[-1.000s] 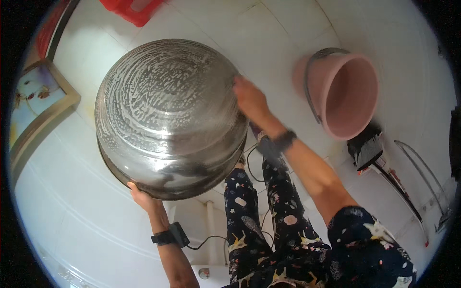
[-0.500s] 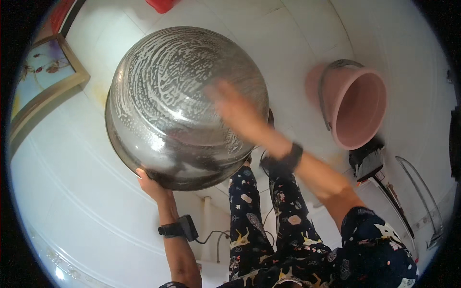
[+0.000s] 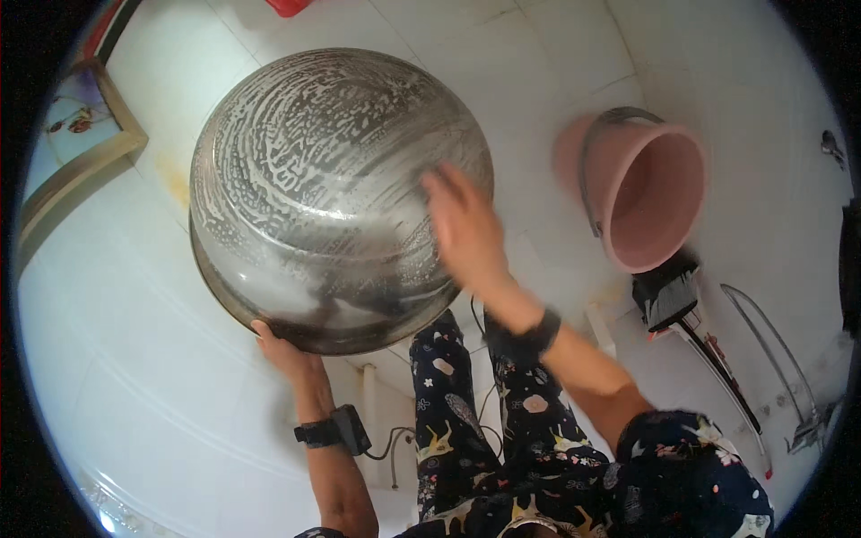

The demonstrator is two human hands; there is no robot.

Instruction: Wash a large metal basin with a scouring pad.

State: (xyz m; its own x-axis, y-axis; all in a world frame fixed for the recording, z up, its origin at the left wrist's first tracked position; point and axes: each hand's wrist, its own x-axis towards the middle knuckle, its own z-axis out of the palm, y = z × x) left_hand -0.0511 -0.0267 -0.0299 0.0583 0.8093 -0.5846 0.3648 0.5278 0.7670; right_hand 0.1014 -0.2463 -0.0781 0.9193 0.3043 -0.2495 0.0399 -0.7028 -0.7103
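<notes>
A large round metal basin (image 3: 296,188) is tilted with its underside toward me, coated in streaky white suds. My left hand (image 3: 289,357) is closed on the basin's rim at the lower left, thumb on the near side. Over the right part of the wet underside lies my right hand (image 3: 468,240), its fingers bent toward the metal and smeared by motion. A dark patch shows by those fingertips; I cannot make out whether anything is in them. Both wrists wear black bands.
To the right a pink bucket (image 3: 659,197) lies tipped, with a grey handle. Below it are a black-bristled brush (image 3: 665,300) and a metal faucet (image 3: 803,421). A framed picture (image 3: 117,143) stands at left, and something red (image 3: 287,7) shows at the top edge.
My right hand has moved right and slightly down across the basin's underside, and the suds there look more streaked. My left hand keeps its hold on the rim. The view has shifted slightly.
</notes>
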